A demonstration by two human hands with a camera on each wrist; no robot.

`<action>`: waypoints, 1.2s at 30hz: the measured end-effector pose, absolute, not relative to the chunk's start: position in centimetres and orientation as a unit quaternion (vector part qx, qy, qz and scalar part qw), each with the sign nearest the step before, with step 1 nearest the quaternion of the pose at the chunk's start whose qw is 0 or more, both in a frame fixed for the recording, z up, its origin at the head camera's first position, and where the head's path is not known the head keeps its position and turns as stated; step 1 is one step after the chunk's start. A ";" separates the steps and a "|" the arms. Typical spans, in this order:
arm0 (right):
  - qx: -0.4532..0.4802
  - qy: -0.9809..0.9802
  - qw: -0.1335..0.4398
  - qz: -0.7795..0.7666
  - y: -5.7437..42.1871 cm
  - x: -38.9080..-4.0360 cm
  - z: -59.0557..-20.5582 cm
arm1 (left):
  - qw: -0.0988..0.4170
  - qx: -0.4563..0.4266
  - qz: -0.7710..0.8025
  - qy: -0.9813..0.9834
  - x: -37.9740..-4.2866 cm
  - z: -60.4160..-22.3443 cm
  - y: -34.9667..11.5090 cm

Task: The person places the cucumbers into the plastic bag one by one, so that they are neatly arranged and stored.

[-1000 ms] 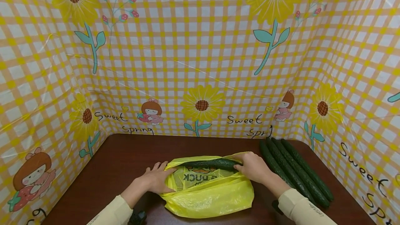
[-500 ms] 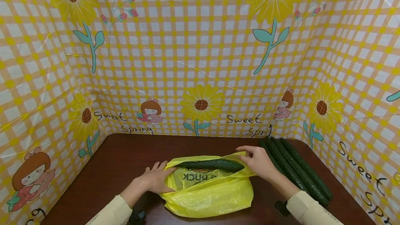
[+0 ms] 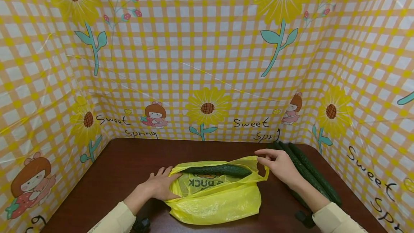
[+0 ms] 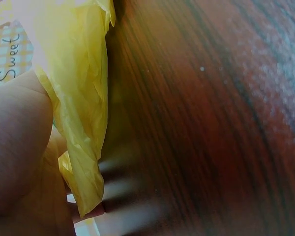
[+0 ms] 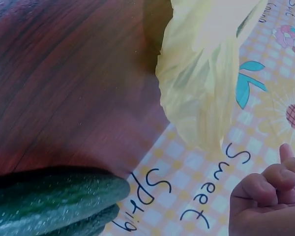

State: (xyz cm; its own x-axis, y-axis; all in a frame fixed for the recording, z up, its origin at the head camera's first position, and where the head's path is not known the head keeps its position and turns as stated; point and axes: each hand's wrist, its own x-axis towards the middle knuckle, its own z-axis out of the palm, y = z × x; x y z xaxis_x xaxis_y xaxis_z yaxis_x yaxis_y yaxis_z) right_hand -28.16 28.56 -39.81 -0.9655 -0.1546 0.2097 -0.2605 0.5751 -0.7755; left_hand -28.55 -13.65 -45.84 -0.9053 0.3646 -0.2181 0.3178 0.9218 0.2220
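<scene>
A yellow plastic bag [image 3: 220, 204] with dark lettering lies in front of me, its mouth facing up. Inside that mouth rests a cucumber [image 3: 223, 170], partly covered by the plastic. My left hand [image 3: 160, 184] rests against the bag's left edge with fingers spread and thumb along the rim. In the left wrist view the yellow plastic [image 4: 81, 98] lies against the palm. To the right of the bag is my right hand [image 3: 279, 164], fingers loosely curled and holding nothing, its thumb tip close to the bag's upper right corner. The right wrist view shows it apart from the plastic [image 5: 201, 83].
Several cucumbers [image 3: 312, 175] lie side by side on the right of the dark brown table [image 3: 129, 157], partly behind my right forearm. Dark objects [image 3: 142, 224] sit near each wrist. Checked flower-print sheeting [image 3: 181, 64] walls the table at the back and both sides.
My right hand has let go of the cucumber in the bag and moved right. A loop of the bag's right edge now shows. The left hand has stayed put.
</scene>
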 end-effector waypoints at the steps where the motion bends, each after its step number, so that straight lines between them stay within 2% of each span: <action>1: 0.113 -0.884 0.053 0.451 28.8 -28.0 -39.7 | 0.129 0.175 0.090 0.972 -28.6 -45.9 -13.7; 7: 0.080 -0.879 0.026 0.469 30.0 -26.9 -39.0 | 0.129 0.176 0.092 0.972 -28.6 -45.9 -13.7; 24: 0.015 -0.872 0.012 0.490 33.7 -24.5 -40.0 | 0.124 0.175 0.090 0.972 -28.7 -46.1 -13.8; 36: -0.043 -0.857 -0.039 0.512 35.5 -23.2 -41.0 | 0.134 0.178 0.097 0.970 -28.7 -46.1 -13.7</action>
State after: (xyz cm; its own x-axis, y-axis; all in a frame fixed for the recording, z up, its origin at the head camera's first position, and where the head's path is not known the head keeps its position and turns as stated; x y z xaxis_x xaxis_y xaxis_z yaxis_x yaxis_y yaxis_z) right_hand -23.23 35.48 -41.03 -0.9932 0.0332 -0.1113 0.1137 0.4723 -0.8741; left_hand -28.67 -13.70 -46.08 -0.9008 0.3714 -0.2252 0.3193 0.9177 0.2362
